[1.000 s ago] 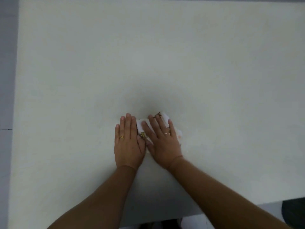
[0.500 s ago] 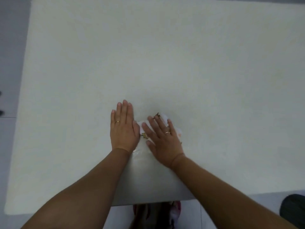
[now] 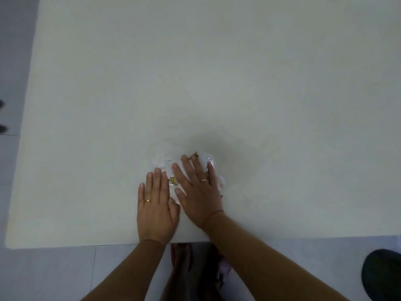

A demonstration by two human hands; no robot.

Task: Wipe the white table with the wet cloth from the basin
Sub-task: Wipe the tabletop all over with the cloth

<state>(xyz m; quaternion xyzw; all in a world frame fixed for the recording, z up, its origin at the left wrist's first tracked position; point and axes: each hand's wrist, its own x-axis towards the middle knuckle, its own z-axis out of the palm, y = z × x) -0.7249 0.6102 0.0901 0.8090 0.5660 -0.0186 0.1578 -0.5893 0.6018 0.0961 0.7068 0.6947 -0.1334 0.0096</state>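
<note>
The white table [image 3: 217, 83] fills most of the view. A white wet cloth [image 3: 161, 162] with small yellow and brown prints lies crumpled on it, close to the near edge. My right hand [image 3: 199, 192] presses flat on the cloth with fingers spread, covering most of it. To its left, my left hand [image 3: 156, 205] lies flat with fingers together, its fingertips at the cloth's left edge and its thumb next to my right hand. No basin is in view.
The table's near edge runs just behind my wrists, and its left edge is at the far left. Grey floor tiles [image 3: 54, 274] lie beyond both. A dark round object [image 3: 384, 276] sits on the floor at lower right. Feet in reddish footwear [image 3: 181, 257] show below the table edge.
Both hands have drawn back toward the near edge, the left one farther. More of the cloth now shows ahead of my left fingertips.
</note>
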